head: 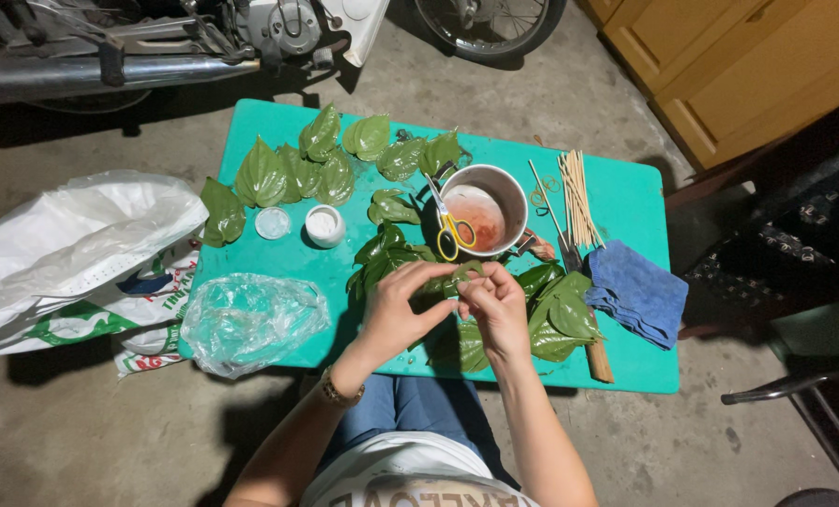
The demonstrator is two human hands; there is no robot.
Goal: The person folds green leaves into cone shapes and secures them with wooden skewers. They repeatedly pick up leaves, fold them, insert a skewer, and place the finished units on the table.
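Both hands at frame centre over the green tabletop (pixel 626 188): left hand (pixel 396 310) and right hand (pixel 494 305) pinching one folded green leaf (pixel 455 275) between their fingers. Leaf's long axis left to right, bridging both equally. Yellow-handled scissors (pixel 449 230) just above, across the metal pot (pixel 483 208).

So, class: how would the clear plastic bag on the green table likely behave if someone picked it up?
The clear plastic bag lies crumpled and thin, so it would probably flop and sag rather than hold shape. It looks nearly empty, so likely very light. Its glossy film may feel slippery and crinkle when pinched.
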